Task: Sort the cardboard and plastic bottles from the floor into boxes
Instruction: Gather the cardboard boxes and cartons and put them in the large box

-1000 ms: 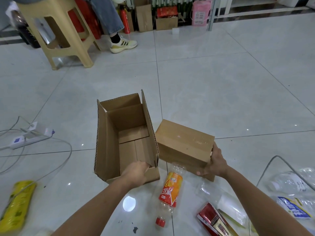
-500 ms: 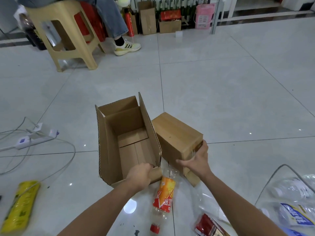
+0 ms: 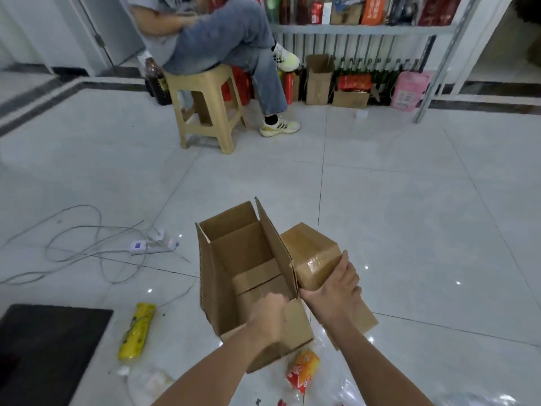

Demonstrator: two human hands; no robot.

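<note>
An open cardboard box (image 3: 234,253) stands on the tiled floor, empty inside. My left hand (image 3: 268,313) grips its near flap at the front edge. Right beside it is a closed, taped cardboard box (image 3: 310,253), tilted against the open box's right wall. My right hand (image 3: 336,288) is clasped around its near end. A plastic bottle with an orange label (image 3: 303,370) lies on the floor just in front of the boxes, between my forearms. A yellow wrapped bottle (image 3: 137,331) lies to the left.
A power strip (image 3: 152,247) with loose white cables sprawls on the floor at left. A black mat (image 3: 44,347) fills the lower left corner. A person sits on a beige stool (image 3: 205,106) ahead. Shelving with boxes and bottles (image 3: 351,80) lines the back wall.
The camera has tipped up. My right hand has turned the closed box on end against the open box's wall. My left hand still holds the near flap.
</note>
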